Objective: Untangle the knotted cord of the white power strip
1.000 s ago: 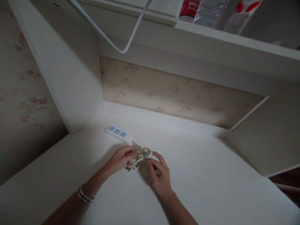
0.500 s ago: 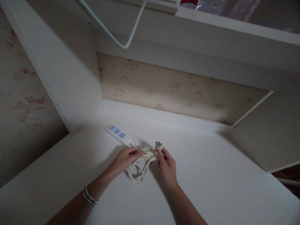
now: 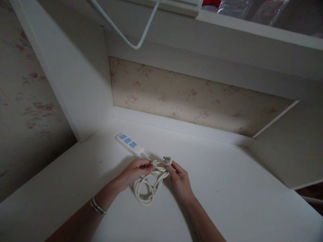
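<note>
A white power strip [image 3: 130, 144] with three blue socket faces lies on the white desktop, beyond my left hand. Its cream cord [image 3: 143, 192] is bundled in loops between my two hands. My left hand [image 3: 137, 171] pinches the left part of the bundle between thumb and fingers. Between the thumb and fingers of my right hand [image 3: 180, 181] is the plug [image 3: 167, 160], its metal prongs pointing up and to the left. The plug sits against the right side of the looped cord.
The white desktop [image 3: 222, 195] meets a side panel [image 3: 73, 74] at the left and a wallpapered back wall [image 3: 176, 97]. Overhead are a shelf [image 3: 227, 43] holding clear plastic packages [image 3: 234, 7] and a bent white bar [image 3: 137, 46].
My right hand has tipped the plug leftward, so its prongs point more to the left. The cord loops have shifted slightly down and left. The camera view has moved a little.
</note>
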